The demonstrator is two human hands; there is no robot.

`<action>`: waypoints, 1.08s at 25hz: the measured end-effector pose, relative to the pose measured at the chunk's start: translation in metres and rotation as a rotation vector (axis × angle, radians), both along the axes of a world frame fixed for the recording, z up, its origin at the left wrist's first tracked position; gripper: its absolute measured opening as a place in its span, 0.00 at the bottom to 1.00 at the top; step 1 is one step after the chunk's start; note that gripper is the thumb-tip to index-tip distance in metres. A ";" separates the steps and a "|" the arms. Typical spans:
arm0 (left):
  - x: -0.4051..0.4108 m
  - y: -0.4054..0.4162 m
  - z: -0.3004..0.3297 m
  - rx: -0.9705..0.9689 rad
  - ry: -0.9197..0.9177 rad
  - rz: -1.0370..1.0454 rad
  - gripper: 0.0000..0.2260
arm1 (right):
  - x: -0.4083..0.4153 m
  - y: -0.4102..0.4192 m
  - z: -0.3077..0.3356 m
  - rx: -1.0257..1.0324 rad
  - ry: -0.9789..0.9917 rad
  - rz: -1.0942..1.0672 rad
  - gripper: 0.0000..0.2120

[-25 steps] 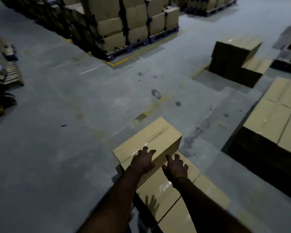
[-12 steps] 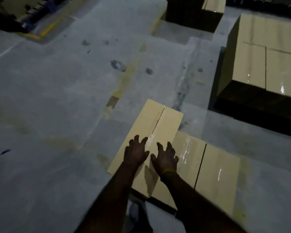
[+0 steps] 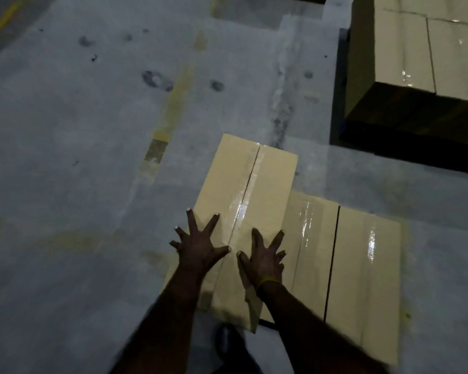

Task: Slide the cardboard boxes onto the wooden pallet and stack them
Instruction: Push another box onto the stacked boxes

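A long taped cardboard box lies on top of lower boxes in front of me, jutting forward over the floor. My left hand presses flat on its near left part, fingers spread and straight. My right hand, with a yellow band at the wrist, presses flat on its near right part. To the right lie two lower boxes side by side. At the upper right stands a stack of boxes on a dark base; I cannot make out the pallet under it.
Grey concrete floor with worn yellow line marks and dark stains spreads to the left and ahead. My dark shoe shows below the box's near end. A gap of floor separates the pushed box from the stack at the right.
My view has tilted down and closer to the floor. Both hands have spread their fingers wider on the top box, which now reaches further forward past the boxes beneath.
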State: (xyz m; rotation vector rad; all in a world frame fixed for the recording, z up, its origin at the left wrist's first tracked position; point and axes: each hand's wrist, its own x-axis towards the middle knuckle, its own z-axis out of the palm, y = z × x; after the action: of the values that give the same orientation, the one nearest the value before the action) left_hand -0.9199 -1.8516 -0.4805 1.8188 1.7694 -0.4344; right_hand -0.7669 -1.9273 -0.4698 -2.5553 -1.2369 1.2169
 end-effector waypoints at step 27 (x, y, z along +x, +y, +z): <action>0.289 -0.227 0.311 0.649 -0.272 -0.068 0.28 | 0.273 -0.218 0.308 0.530 -0.309 -0.221 0.27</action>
State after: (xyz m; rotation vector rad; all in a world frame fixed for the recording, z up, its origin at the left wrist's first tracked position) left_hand -0.6308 -2.0788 -0.1693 2.2342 1.7756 0.4036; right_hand -0.4936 -2.1454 -0.1622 -2.4301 -1.0933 0.3883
